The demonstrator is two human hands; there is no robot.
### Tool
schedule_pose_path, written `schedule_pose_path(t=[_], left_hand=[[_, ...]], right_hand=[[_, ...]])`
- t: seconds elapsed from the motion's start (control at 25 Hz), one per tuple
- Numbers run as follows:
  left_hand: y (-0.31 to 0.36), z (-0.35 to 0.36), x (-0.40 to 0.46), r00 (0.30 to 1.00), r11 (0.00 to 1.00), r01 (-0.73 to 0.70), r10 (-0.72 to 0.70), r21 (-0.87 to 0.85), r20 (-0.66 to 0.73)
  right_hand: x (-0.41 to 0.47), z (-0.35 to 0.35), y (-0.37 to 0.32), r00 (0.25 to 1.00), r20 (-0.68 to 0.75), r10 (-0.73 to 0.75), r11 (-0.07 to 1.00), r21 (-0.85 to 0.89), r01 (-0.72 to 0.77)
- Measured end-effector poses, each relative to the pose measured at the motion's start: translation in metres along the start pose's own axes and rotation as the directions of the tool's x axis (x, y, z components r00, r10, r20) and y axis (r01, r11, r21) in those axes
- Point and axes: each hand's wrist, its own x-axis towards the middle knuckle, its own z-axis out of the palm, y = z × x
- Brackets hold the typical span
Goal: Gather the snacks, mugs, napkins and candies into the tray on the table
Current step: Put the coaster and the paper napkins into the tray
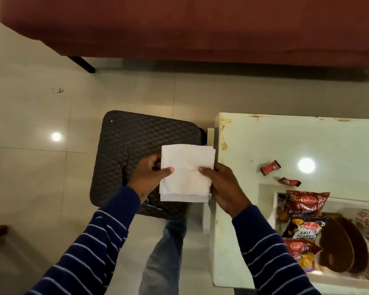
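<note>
Both hands are on the stack of white paper napkins (186, 172) right now, held in the air over the dark woven-plastic stool (136, 150), just left of the pale glass-topped table (264, 141). The left hand (146, 177) pinches the stack's left edge with its thumb on top, and the right hand (224, 188) grips the right edge the same way, so neither hand is free.

The white tray (274, 218) sits at the table's near right, already holding the red and dark snack packets (305, 211) and what look like brown mugs (339, 248) (hard to be sure, they're cut off at the edge). Two red-wrapped candies (271, 167) lie loose on the glass just above it.

My take: the sheets are slightly fanned at the bottom, so square them up before moving, keep both thumbs pressing down so nothing slips, then carry the stack across flat. I'd slot it beside the packets, not on top, since thin paper slides off glossy bags.
</note>
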Motion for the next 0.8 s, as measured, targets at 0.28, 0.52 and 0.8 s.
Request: schedule_pose_path(t=[0.28,0.52,0.8], left_hand=[[0.024,0.051,-0.046,0.933,0.952,0.160,-0.060,-0.261,0.354],[0.048,0.133,-0.081,0.898,0.986,0.009,0.066,-0.166,0.436],[0.064,0.271,-0.123,0.800,0.995,-0.080,0.100,-0.060,0.592]], right_hand=[[-0.062,-0.067,0.000,0.981,0.188,-0.040,0.970,0.243,-0.007],[-0.127,-0.161,0.021,0.985,0.048,-0.166,0.912,0.388,0.135],[-0.208,-0.250,0.077,0.960,-0.257,-0.110,0.766,0.593,0.247]])
